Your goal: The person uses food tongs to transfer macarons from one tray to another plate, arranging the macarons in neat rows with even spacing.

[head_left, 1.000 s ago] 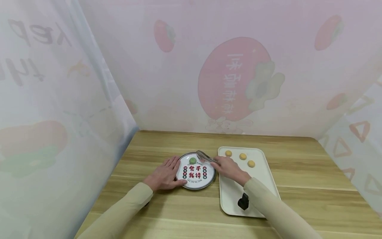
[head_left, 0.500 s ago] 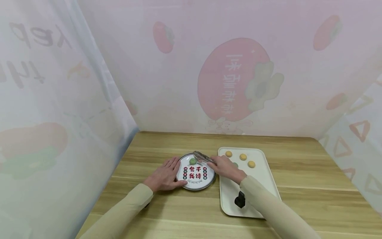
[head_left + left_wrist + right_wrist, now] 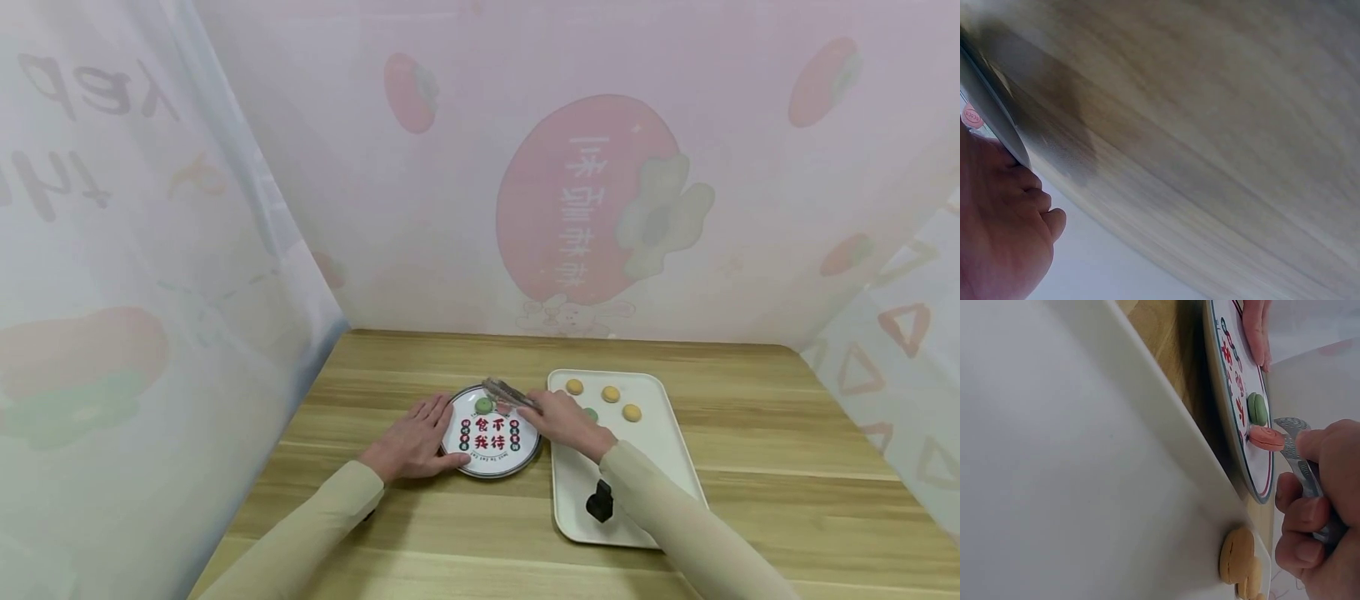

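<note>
Right hand curled round metal tongs, fingers wrapped on the handles, thumb pressed along the upper arm. Tongs pinching a pink macaron, held at the far part of the round plate, just beside a green macaron lying on the plate; whether the pink one touches the plate surface not determinable. Plate printed with red characters, standing on the wooden table.

Left hand laid flat on the table against the plate's left rim, fingers straight and relaxed, thumb at the near rim, gripping nothing. Left wrist view confirms fingertips against the plate edge.

White tray just right of the plate, rims near but apart. Three yellow macarons in a slanting row at the tray's far end; another green macaron partly hidden behind the right hand. Black wrist-mounted device under the right forearm, above the tray.
</note>
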